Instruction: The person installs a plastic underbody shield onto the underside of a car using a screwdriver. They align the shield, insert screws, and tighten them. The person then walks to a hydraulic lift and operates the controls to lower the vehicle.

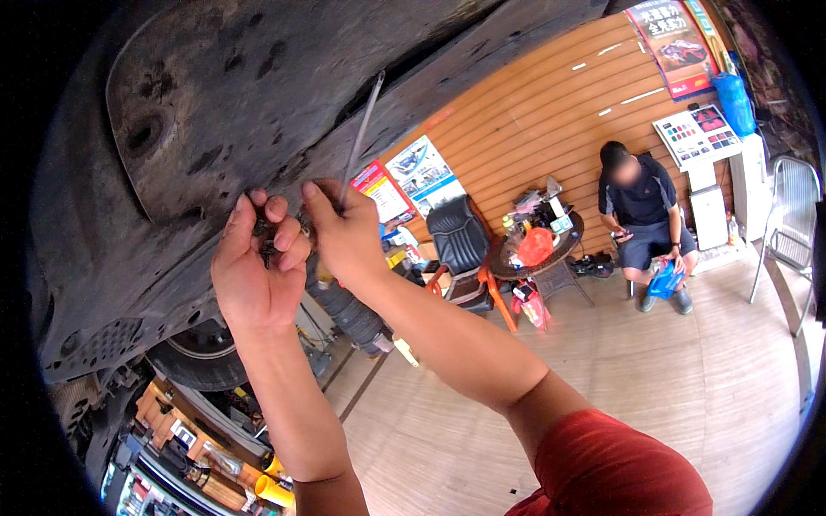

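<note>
Overhead spreads the dark underbody panel (206, 103) of a raised car. Both my hands are lifted to its lower edge, close together. My left hand (262, 267) is turned palm toward me with its fingers curled in. Small dark pieces (267, 245) show between those fingers, too small to name. Just to the right, my right hand (344, 232) is closed around a long, thin metal screwdriver (363, 129). Its shaft slants upward past the panel edge, with the dark tip at the top; the handle is hidden.
A car wheel (202, 353) and stacked tires (348, 310) are beyond my forearms. Farther off are a black chair (460, 241), a cluttered round table (551, 254), a seated person (641, 211) and a metal chair (792, 215). A shelf of goods (172, 464) stands at lower left.
</note>
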A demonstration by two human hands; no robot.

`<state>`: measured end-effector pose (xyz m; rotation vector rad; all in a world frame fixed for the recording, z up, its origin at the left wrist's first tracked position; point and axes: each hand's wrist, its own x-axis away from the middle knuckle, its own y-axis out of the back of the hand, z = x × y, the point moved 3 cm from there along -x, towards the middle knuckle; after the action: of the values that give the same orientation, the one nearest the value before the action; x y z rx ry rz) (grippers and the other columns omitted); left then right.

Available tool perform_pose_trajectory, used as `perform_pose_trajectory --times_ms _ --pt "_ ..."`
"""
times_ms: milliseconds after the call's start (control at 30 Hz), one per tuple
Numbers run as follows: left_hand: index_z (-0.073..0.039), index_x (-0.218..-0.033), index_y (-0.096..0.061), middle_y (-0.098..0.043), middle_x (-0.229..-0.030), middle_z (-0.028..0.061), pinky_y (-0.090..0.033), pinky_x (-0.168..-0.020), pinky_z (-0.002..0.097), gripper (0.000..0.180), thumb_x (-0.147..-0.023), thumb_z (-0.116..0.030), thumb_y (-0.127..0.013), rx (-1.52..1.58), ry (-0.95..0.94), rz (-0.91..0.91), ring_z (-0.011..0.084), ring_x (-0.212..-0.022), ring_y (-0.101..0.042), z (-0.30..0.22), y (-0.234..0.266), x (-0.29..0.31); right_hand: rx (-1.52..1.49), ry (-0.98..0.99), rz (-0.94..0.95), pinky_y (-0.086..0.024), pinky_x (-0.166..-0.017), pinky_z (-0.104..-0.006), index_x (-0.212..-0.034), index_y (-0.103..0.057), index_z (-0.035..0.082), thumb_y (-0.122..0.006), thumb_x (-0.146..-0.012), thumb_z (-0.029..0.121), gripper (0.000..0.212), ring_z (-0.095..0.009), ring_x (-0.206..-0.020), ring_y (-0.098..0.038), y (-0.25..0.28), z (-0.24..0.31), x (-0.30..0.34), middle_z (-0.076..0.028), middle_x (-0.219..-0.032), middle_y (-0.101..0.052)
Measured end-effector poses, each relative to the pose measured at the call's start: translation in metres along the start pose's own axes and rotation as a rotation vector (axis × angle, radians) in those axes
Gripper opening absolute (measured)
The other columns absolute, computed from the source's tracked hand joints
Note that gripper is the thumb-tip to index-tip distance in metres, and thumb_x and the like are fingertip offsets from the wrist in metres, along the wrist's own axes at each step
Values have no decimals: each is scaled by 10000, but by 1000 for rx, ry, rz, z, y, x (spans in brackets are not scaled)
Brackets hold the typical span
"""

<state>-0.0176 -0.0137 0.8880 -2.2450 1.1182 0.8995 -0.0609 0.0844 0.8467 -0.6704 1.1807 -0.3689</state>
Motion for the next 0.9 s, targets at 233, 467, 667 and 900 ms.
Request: perform_pose_trajectory --times_ms 233,467,667,900 --pt "-37 -946 -555 -564 -853 76 -418 -624 255 181 -963 -203 -483 -102 -140 -145 156 -721 -504 4 11 -4 356 594 300 -471 -611 -290 -957 -661 35 -656 -775 32 182 -191 -712 -600 23 65 45 -84 -800 -625" --pt "-46 -945 -596 -620 -912 82 -461 -818 315 159 -934 -193 -537 -22 -95 -8 180 -877 -577 6 26 -9 1122 711 453 -532 -649 -393 -822 -637 68 -567 -757 172 142 -307 -807 -648 -4 76 44 -147 -1016 -615" --pt "-43 -998 -589 -623 -956 58 -451 -846 299 251 -981 -249 -447 -106 -51 30 145 -921 -585 7 21 -10 922 874 392 -534 -630 -358 -789 -645 40 -602 -720 147 135 -283 -772 -648 2 71 36 -135 -1030 -599" --pt "-40 -970 -590 -601 -935 52 -457 -802 274 243 -976 -250 -467 -102 -123 -65 149 -882 -580 10 14 -11 437 851 278 -519 -665 -360 -892 -665 40 -650 -730 74 166 -303 -831 -626 8 58 36 -142 -1021 -584"
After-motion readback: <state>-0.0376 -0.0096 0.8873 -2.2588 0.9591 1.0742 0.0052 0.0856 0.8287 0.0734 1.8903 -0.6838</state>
